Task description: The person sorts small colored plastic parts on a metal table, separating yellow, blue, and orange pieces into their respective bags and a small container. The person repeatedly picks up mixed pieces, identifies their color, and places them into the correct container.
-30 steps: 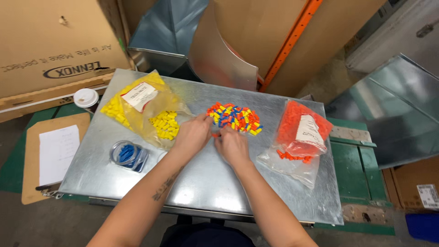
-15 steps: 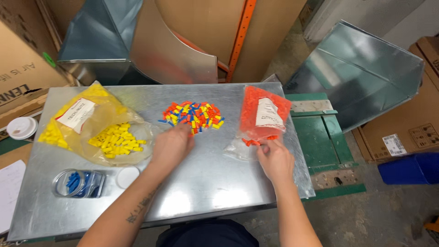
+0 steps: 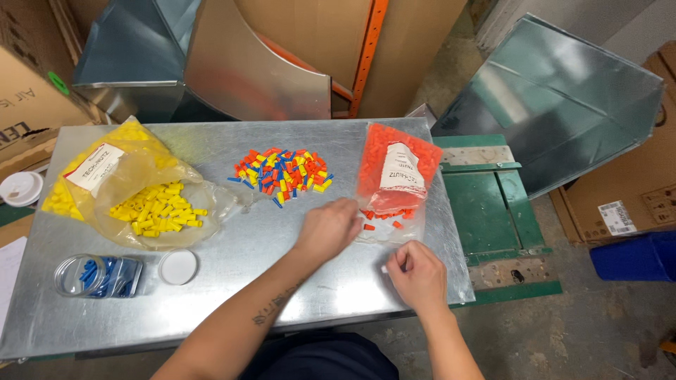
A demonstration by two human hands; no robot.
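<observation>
On the metal table (image 3: 211,274), the left hand (image 3: 329,226) lies palm down with fingers loosely curled at the open mouth of the orange bag (image 3: 394,179); whether it pinches anything cannot be told. The right hand (image 3: 415,271) sits at 5 o'clock from it, fingers curled and thumb pressed to them, pinching the bag's clear lower edge. That bag lies at the table's 3 o'clock side, a clear pouch full of orange caps with a white rectangular label (image 3: 400,169) on its middle; a few orange caps (image 3: 384,217) are loose near its mouth. At the table's 12 o'clock lies a mixed pile (image 3: 283,172) of red, yellow, blue and orange caps. At 9 o'clock a yellow bag (image 3: 120,186) with a white label (image 3: 95,167) spills yellow caps. At 8 o'clock a clear jar (image 3: 98,276) of blue caps lies on its side, its white lid (image 3: 178,267) just beside it. A brown carton (image 3: 32,98) stands at 10 o'clock.
</observation>
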